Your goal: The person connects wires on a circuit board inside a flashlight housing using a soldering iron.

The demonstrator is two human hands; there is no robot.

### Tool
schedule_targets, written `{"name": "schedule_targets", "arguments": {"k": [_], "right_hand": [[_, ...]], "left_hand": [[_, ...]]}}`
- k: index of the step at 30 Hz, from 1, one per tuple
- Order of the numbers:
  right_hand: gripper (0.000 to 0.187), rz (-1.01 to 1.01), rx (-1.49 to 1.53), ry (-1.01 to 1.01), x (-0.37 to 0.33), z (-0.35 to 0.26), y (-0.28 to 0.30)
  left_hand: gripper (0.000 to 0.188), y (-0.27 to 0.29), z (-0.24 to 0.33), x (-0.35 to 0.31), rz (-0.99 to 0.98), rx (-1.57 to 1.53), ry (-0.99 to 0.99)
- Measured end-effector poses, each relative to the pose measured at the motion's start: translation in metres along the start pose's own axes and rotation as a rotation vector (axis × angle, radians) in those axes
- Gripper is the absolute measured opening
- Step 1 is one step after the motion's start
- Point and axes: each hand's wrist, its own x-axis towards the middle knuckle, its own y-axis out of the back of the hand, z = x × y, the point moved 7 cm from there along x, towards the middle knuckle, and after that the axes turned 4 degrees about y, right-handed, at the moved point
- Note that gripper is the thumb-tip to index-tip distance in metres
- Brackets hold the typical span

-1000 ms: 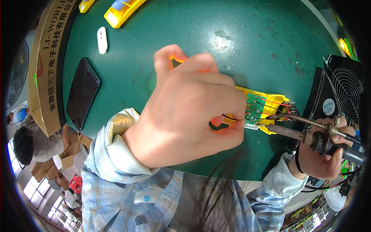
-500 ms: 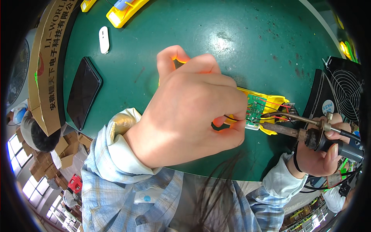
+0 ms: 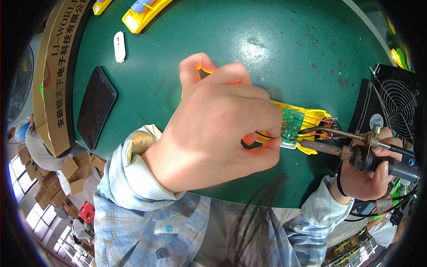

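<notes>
My left hand is closed over a yellow plastic housing, hiding most of it. Its thumb and forefinger pinch a thin black wire. At the housing's right part sits a green circuit board with red and black wires; a small dark part lies at its end. My right hand is wrapped round the dark handle of a soldering iron with a thin metal feed tube mounted alongside. Iron tip and tube end both point at the board's lower right; whether the tip touches cannot be made out.
To the left on the green table lie a black phone and a small white oval object. Another yellow housing is at the far edge. A cardboard box borders the left, a black fan unit the right.
Both hands, the yellow housing and the soldering iron have shifted very slightly left. The grips look the same.
</notes>
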Motion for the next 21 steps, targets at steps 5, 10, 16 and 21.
{"name": "schedule_targets", "arguments": {"k": [5, 10, 16, 21], "right_hand": [[0.024, 0.03, -0.064, 0.033, 0.0, -0.003, -0.001], [0.032, 0.076, -0.151, 0.05, 0.0, -0.005, -0.002], [0.031, 0.07, -0.144, 0.025, -0.001, -0.006, -0.001], [0.031, 0.139, -0.012, 0.075, 0.0, -0.013, 0.007]], "left_hand": [[0.018, 0.0, 0.001, 0.0, -0.013, 0.024, 0.007], [0.017, -0.002, 0.0, 0.001, -0.028, 0.011, 0.025], [0.016, -0.001, 0.0, -0.001, -0.033, 0.027, 0.021], [0.015, 0.0, 0.002, -0.001, -0.016, 0.027, 0.014]]}}
